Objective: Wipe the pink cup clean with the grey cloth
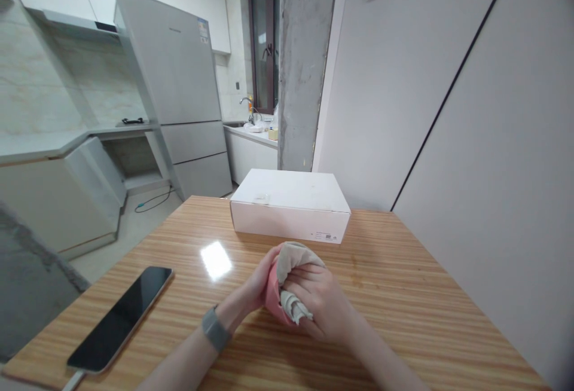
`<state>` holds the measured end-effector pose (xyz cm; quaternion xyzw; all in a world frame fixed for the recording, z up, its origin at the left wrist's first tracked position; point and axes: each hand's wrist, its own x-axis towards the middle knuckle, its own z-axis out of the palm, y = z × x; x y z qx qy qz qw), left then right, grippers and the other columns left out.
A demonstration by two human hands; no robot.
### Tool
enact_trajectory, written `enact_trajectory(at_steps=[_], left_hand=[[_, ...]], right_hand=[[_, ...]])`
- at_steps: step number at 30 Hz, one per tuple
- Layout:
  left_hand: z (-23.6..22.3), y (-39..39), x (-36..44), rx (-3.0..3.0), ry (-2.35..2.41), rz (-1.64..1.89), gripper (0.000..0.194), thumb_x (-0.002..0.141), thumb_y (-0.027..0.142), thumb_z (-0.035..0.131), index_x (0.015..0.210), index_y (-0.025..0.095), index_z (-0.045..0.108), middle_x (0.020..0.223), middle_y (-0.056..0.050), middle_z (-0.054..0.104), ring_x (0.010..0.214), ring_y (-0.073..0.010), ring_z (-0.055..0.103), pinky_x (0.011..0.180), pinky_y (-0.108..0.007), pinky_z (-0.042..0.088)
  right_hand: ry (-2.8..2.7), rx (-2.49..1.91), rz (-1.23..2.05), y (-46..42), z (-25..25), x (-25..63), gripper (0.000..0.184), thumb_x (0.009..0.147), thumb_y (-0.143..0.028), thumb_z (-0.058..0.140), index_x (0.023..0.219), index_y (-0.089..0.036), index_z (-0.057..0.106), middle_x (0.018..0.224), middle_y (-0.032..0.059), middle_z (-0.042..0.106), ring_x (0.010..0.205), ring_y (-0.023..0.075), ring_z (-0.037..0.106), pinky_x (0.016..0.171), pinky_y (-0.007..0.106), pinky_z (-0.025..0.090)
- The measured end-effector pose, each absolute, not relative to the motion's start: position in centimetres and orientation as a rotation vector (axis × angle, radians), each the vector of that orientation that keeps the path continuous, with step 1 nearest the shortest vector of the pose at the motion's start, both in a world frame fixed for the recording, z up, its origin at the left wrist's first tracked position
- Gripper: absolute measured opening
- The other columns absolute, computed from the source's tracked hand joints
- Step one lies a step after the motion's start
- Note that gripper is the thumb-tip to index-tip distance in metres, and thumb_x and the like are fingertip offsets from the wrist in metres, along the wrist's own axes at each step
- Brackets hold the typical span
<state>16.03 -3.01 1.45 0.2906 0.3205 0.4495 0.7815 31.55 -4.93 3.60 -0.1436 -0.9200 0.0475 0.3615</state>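
In the head view a pink container (272, 296), cup- or bowl-like, is held tilted over the table in front of me. My left hand (256, 280) is closed around its left side. A light grey cloth (296, 253) drapes over the far rim and bunches at its mouth. My right hand (317, 300) presses into the mouth with its fingers closed on the cloth, so the fingertips are partly hidden. A grey band (216, 329) circles my left wrist. Most of the container's inside is covered by the cloth and hand.
A white box (289, 207) stands at the back of the wooden table (403, 295), just beyond my hands. To the left lies a black phone (121, 319) with a white cable (74, 381) plugged in. A grey fridge (179, 80) and kitchen counter are behind; a white wall rises on the right.
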Motion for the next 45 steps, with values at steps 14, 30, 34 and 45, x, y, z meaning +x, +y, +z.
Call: enact_trajectory(at_steps=[14,30,34,45], left_hand=[[1.0,-3.1,16.6,0.89,0.711,0.976,0.053,0.086,0.052,0.052,0.121,0.014,0.059,0.118,-0.012,0.065,0.117,-0.0306,0.053,0.093,-0.042,0.045],[0.9,-2.5,14.9,0.929,0.75,0.939,0.031,0.085,0.038,0.054,0.09,0.013,0.072,0.092,-0.004,0.073,0.106,-0.0216,0.059,0.104,-0.029,0.033],[1.8,-2.6,15.2,0.995,0.702,0.946,0.029,0.084,0.038,0.056,0.091,0.015,0.072,0.095,-0.003,0.072,0.109,-0.0209,0.057,0.109,-0.03,0.027],[1.1,-2.8,16.5,0.838,0.506,1.022,0.043,0.079,0.043,0.058,0.106,0.012,0.068,0.108,-0.009,0.071,0.117,-0.0274,0.053,0.105,-0.036,0.032]], right_hand=[[-2.279,-0.624,0.149,-3.7,3.2,33.2,0.038,0.096,-0.035,0.021,0.09,-0.021,0.055,0.089,0.0099,0.066,0.091,0.0249,0.06,0.09,0.044,0.044],[-2.314,-0.303,-0.103,-4.7,2.0,31.9,0.04,0.089,-0.036,0.029,0.1,-0.013,0.06,0.089,0.015,0.072,0.085,0.0256,0.068,0.085,0.042,0.052],[-2.317,-0.336,-0.093,-4.4,1.8,32.3,0.04,0.09,-0.037,0.027,0.101,-0.014,0.059,0.092,0.0151,0.072,0.088,0.0254,0.067,0.086,0.042,0.051],[-2.316,-0.452,-0.27,-4.1,2.2,33.1,0.04,0.09,-0.033,0.03,0.11,-0.011,0.058,0.098,0.0162,0.071,0.095,0.029,0.065,0.089,0.048,0.048]])
